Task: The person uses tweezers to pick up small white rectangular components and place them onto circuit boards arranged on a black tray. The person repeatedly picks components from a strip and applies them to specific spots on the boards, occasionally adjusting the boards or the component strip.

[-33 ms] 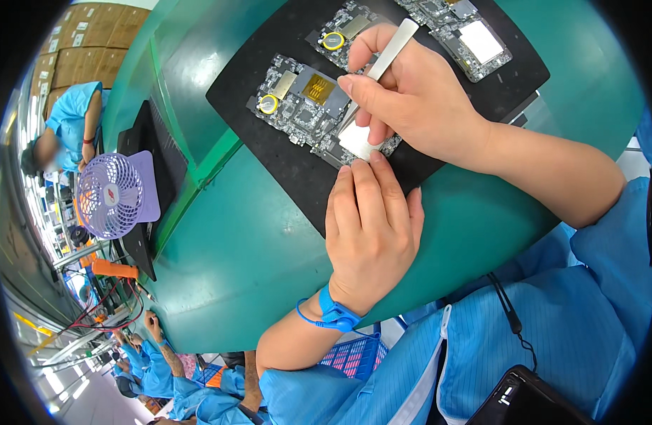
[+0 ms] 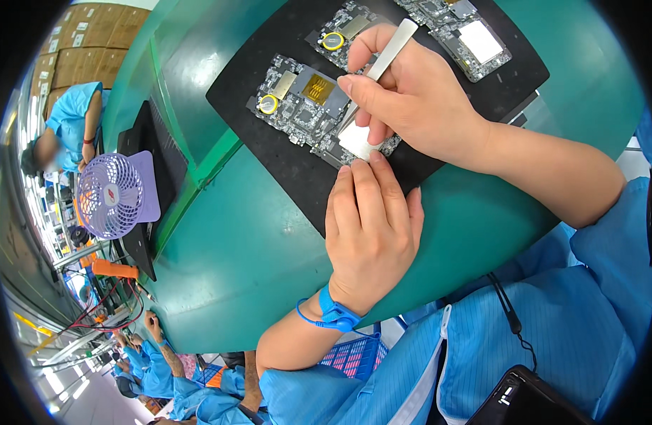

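Metal tweezers are pinched in my right hand, their tips pointing down at the edge of a white pad. That pad lies on a circuit board, which also carries a yellow-rimmed coin cell and an amber film square. My left hand lies palm down with fingers stretched out, fingertips at the board's near edge beside the pad. A blue wrist strap circles my left wrist. My right fingers partly cover the pad and the board's right end.
A black mat lies under the boards on the green table. Farther off are a second board and a third board with a white pad. To the left stand a purple fan and a co-worker in blue.
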The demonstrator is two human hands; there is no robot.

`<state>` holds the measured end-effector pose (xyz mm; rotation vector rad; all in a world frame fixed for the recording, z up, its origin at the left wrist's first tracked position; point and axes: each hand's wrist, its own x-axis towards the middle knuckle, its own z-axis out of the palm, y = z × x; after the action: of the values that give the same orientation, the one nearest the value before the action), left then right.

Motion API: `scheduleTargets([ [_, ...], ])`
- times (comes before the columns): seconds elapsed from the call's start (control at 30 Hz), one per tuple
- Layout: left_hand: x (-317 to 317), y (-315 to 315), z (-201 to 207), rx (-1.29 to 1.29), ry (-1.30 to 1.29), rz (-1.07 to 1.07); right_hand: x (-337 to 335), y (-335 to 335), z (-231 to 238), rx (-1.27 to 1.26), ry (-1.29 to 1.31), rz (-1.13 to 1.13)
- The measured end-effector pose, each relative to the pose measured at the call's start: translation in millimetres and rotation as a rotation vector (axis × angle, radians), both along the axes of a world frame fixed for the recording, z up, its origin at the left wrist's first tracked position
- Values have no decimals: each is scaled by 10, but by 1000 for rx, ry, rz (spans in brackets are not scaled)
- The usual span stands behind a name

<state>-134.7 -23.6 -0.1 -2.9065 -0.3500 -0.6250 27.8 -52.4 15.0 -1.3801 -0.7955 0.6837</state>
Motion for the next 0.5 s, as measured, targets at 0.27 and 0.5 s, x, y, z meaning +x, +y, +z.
scheduleTargets([
  [0.27,-3,-8,16,-10,8,7,-18,-3,51,-25,-35,-14],
  [0.5,-3,-9,74,-80,8,80,-26,-1,46,-15,-26,-11],
])
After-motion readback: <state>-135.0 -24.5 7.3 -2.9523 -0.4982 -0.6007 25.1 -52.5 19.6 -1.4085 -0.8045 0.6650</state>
